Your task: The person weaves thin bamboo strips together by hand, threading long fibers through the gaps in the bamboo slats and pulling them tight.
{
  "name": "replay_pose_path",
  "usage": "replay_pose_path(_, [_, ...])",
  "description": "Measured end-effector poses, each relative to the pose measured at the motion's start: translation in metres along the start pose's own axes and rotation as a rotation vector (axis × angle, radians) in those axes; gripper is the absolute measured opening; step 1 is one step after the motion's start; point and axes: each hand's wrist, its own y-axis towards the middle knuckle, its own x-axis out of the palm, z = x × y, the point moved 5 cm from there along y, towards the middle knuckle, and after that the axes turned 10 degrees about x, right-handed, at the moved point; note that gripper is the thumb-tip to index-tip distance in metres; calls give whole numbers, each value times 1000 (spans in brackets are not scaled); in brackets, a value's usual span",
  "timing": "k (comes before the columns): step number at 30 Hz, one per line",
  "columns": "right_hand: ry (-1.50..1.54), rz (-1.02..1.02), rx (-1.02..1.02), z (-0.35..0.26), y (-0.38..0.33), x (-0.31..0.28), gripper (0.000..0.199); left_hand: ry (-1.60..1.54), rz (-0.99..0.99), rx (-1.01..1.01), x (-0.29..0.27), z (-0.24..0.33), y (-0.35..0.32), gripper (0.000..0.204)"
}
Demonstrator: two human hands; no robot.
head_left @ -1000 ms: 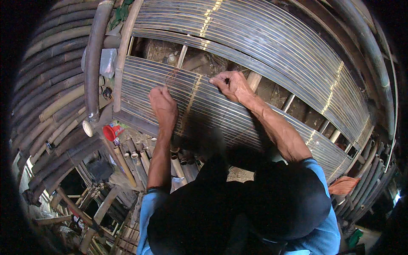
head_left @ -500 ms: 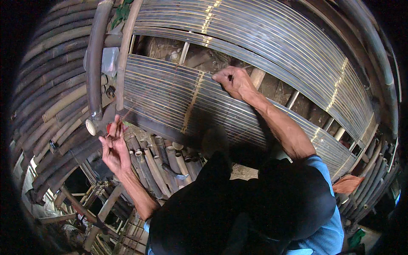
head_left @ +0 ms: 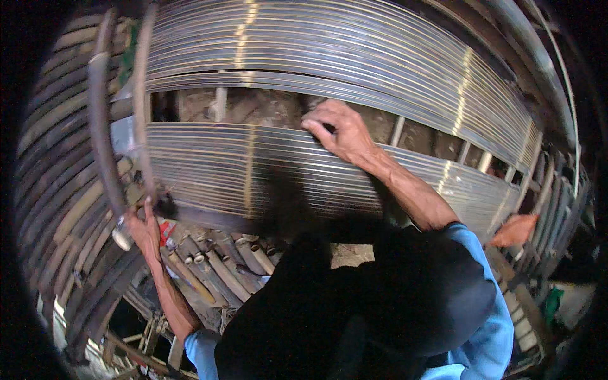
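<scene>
Brown, hollow-ended bamboo tubes (head_left: 223, 271) lie bunched nearby, to the right of the left hand (head_left: 145, 232), whose grip is too blurred to tell whether it pinches anything; swung carelessly, it might knock the long dark bamboo pole (head_left: 101, 120) just beside it. Beyond lies the lower panel (head_left: 202, 155) of thin grey strips with pale lines, the right hand (head_left: 342, 130) at its far edge with thumb and curled fingers close together, anything between them hidden. Uneven pressure there could bend an edge strip toward the gap before the similar upper panel (head_left: 354, 57).
</scene>
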Motion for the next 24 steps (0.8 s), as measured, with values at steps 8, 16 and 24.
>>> replay_pose_path(8, [-94, 256, 671, 92, -136, -142, 22, -267, 145, 555, 67, 281, -29, 22])
replay_pose_path(16, [-158, 101, 699, 116, -173, -152, 46, -356, -300, 862, 143, 409, -108, 33])
replay_pose_path(24, [-125, -12, 810, 129, -176, -155, 43, -557, -162, 795, 142, 427, -113, 26])
